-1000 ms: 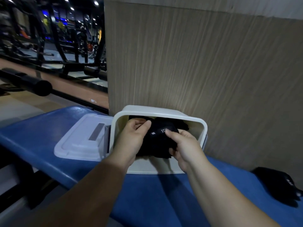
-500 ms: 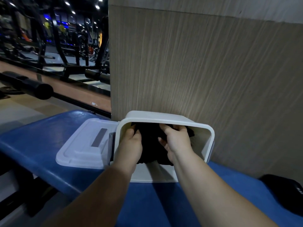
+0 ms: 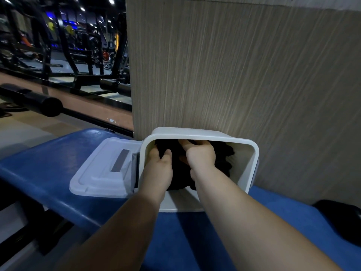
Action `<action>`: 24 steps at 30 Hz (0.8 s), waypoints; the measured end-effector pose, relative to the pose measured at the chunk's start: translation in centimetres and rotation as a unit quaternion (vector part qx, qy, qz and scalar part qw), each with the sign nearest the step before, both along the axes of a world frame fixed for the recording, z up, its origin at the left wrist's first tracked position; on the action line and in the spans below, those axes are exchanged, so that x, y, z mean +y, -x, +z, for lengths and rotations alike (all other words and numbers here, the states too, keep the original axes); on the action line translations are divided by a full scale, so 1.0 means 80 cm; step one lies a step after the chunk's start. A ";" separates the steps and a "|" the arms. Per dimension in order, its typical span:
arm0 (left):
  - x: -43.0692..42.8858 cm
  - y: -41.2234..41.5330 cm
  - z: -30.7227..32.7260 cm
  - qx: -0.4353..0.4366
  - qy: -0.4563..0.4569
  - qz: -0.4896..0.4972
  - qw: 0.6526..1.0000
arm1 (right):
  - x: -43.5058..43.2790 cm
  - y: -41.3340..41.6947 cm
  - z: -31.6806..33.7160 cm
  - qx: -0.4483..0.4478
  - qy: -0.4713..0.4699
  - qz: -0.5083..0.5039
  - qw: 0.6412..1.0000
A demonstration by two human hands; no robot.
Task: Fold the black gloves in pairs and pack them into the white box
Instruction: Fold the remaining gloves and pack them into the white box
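Observation:
The white box (image 3: 252, 153) stands open on the blue bench, against a wood-grain panel. Both of my hands are inside it. A bundle of folded black gloves (image 3: 178, 171) sits between them, low in the box. My left hand (image 3: 158, 167) grips the bundle's left side, thumb on top. On the bundle's right, my right hand (image 3: 201, 155) holds it with fingers curled over its far top edge. More black gloves (image 3: 226, 159) lie in the box behind my right hand. Another black glove (image 3: 340, 219) lies on the bench at the far right.
The box's white lid (image 3: 101, 173) hangs open flat to the left of the box. The blue padded bench (image 3: 58, 178) ends in a rounded edge on the left. The wood-grain panel (image 3: 244, 75) rises right behind the box. Gym machines and a black bar stand far left.
Both hands have carried the folded black gloves from above the box's rim down into the box and pushed them deeper. The view has shifted slightly left.

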State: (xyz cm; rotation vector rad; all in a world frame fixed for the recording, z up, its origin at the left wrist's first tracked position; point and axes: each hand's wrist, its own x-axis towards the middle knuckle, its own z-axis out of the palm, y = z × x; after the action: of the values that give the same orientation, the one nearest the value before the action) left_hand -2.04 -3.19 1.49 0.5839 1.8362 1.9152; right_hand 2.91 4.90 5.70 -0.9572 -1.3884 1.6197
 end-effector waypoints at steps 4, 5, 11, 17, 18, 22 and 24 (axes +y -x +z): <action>0.002 0.001 0.000 -0.001 -0.002 0.006 1.000 | 0.002 -0.010 -0.006 -0.065 -0.051 0.002 0.997; 0.003 0.001 0.001 0.000 -0.002 0.009 1.000 | 0.003 -0.012 -0.005 -0.075 -0.057 -0.005 0.996; 0.009 -0.004 -0.004 0.015 -0.002 0.017 1.000 | 0.004 0.008 -0.004 -0.063 -0.068 -0.064 0.994; 0.012 -0.005 -0.004 0.034 -0.017 0.026 0.999 | 0.005 0.025 -0.004 -0.026 -0.017 -0.079 0.996; 0.012 -0.004 -0.005 0.035 -0.017 0.029 0.999 | 0.005 0.024 -0.005 -0.031 -0.027 -0.077 0.996; 0.010 -0.008 -0.005 0.045 0.006 0.034 0.998 | 0.000 0.010 -0.006 -0.055 -0.067 -0.068 0.994; 0.009 -0.010 -0.008 0.054 0.014 0.033 0.998 | -0.004 -0.003 -0.006 -0.056 -0.093 -0.055 0.993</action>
State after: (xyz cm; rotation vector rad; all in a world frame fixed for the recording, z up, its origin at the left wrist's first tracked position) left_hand -1.26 -2.47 0.82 0.6358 1.9685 1.9301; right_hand 3.16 4.56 5.22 -1.0073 -1.5067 1.3473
